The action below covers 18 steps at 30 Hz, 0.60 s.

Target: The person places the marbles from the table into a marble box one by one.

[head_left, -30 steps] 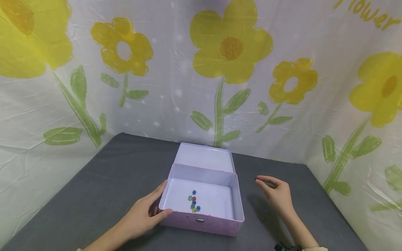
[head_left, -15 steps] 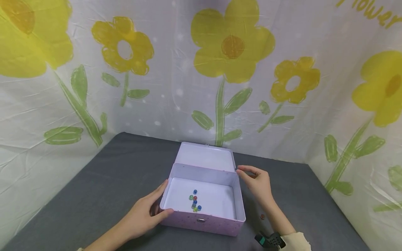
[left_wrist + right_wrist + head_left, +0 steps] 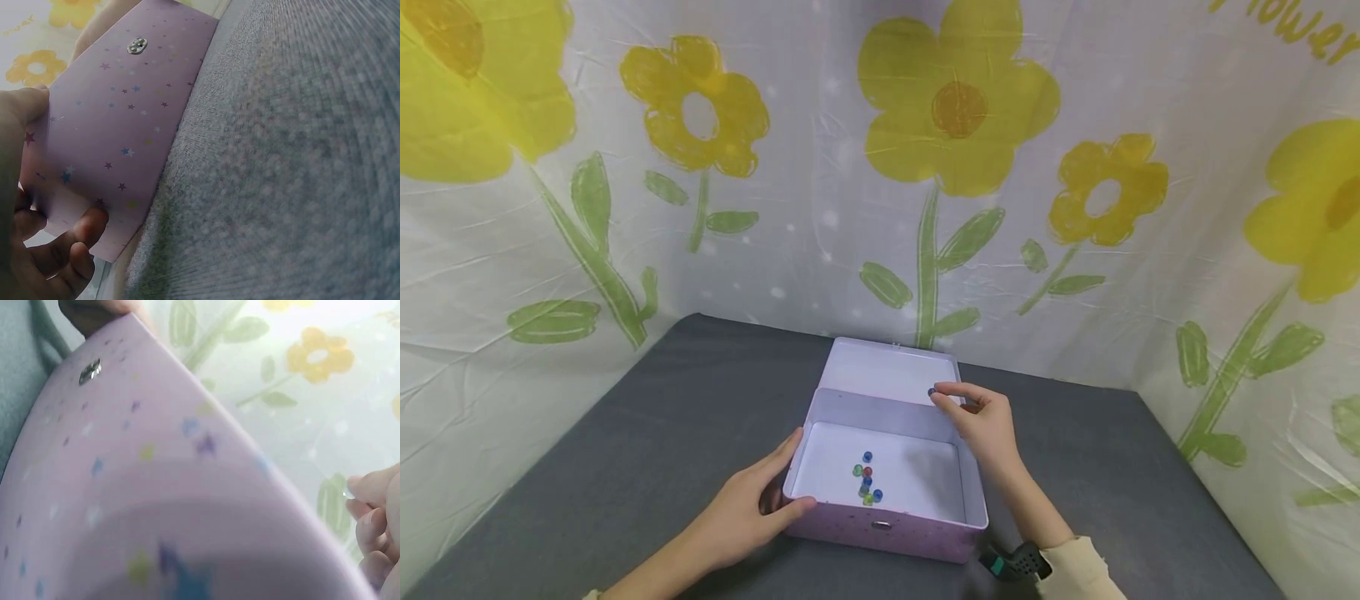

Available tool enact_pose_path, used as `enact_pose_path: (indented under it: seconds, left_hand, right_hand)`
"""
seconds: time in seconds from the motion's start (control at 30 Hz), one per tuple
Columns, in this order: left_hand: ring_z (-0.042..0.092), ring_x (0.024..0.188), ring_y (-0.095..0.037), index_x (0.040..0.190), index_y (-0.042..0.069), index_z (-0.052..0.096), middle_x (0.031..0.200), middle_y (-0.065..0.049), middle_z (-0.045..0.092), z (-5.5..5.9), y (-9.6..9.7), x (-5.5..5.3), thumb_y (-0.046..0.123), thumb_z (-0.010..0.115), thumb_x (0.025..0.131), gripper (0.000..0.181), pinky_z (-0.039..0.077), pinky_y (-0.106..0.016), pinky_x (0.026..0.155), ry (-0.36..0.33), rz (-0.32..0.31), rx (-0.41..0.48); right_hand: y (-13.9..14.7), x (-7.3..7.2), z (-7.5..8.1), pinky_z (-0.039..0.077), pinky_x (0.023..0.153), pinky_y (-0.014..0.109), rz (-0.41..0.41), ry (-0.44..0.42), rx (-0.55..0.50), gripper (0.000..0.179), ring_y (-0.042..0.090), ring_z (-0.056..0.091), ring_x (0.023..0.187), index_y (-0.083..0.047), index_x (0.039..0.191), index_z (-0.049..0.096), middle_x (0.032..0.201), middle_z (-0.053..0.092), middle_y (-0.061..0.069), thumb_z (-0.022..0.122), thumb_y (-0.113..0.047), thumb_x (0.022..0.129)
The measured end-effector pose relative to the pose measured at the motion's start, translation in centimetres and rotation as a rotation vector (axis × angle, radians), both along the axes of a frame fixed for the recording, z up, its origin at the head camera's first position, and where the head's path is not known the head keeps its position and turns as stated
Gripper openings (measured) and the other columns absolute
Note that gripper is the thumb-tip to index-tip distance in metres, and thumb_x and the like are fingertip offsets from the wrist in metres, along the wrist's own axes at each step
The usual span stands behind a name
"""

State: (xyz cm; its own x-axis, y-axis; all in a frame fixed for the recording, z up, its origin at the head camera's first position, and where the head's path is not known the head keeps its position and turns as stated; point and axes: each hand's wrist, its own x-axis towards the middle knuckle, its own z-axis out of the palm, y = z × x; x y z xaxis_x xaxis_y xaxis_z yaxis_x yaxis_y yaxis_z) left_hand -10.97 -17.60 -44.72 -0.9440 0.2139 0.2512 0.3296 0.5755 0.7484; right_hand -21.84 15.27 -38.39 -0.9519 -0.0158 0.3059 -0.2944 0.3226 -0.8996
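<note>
A pink metal box [image 3: 917,533] with a star pattern and white inside stands on the dark cloth, its lid [image 3: 880,371] folded back. My left hand [image 3: 737,517] holds its front left corner, thumb at the front rim and fingers along the side; in the left wrist view some fingers [image 3: 90,228] curl against the wall. Above the box's back right corner, my right hand [image 3: 988,425] pinches a small dark blue marble [image 3: 932,391] between thumb and forefinger. Several blue, green, red and yellow marbles [image 3: 867,482] lie on the box floor, left of its middle.
Dark grey cloth [image 3: 700,400] covers the table. A white curtain [image 3: 805,183] with yellow flowers hangs behind and at both sides. A black strap [image 3: 1015,562] is on the right wrist, near the box's front right corner.
My right hand has moved left with the blue marble, from beside the box to above its back right corner. Its arm now covers where a red marble lay. The left hand keeps its hold.
</note>
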Motion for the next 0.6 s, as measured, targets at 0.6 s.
enact_pose_path:
  seconds: [0.6]
  left_hand:
    - [0.047,0.072,-0.002,0.167,0.016,0.036,0.143,-0.01,0.057,0.2,0.0,0.0,0.051,0.079,0.093,0.092,0.043,-0.023,0.064,-0.033,0.004,-0.006]
  right_hand:
    - [-3.9,0.2,0.2,0.028,0.048,0.024,0.069,-0.031,-0.066,0.013,0.01,0.034,0.049,-0.013,0.105,0.085,0.084,0.067,0.003,0.084,-0.017,0.093]
